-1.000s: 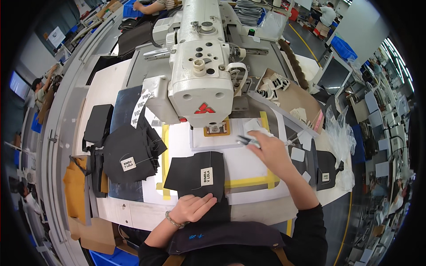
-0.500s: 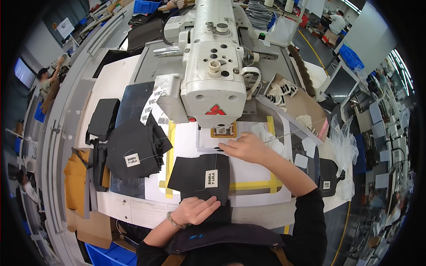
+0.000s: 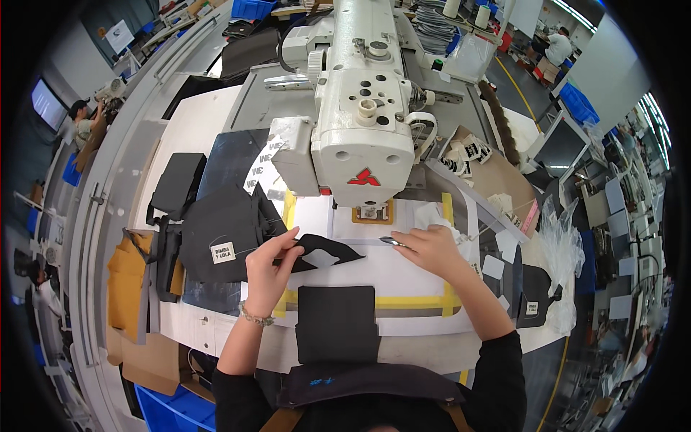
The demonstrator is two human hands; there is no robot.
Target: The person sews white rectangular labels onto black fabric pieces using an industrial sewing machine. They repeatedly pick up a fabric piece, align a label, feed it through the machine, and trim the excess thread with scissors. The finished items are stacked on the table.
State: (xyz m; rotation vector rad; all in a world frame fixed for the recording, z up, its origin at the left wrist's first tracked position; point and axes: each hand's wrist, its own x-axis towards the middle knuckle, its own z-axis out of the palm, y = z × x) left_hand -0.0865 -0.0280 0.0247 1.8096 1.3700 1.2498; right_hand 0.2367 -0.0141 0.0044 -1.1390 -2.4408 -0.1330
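Note:
My left hand (image 3: 276, 266) pinches a black fabric piece (image 3: 306, 245) at its left edge. The piece is raised and tilted, and a grey patch shows on its turned-up side. In my right hand (image 3: 432, 250) is a small shiny metal tool (image 3: 389, 240) that looks like thread snips, mostly covered by the fingers. Both hands are in front of the white sewing machine (image 3: 363, 155), over a white sheet (image 3: 374, 277) edged with yellow tape. Nearer to me lies a black fabric panel (image 3: 336, 324).
Left of my hands lies a stack of black fabric pieces (image 3: 216, 234), the top one labelled. Mustard fabric (image 3: 129, 277) hangs over the table's left edge. Loose labels (image 3: 468, 155) lie right of the machine, near a clear plastic bag (image 3: 561, 241) and a monitor (image 3: 561, 147).
My left hand has lifted the labelled black piece off the sheet and turned it up toward the left. My right hand has moved right, away from the needle area. The near panel is now uncovered.

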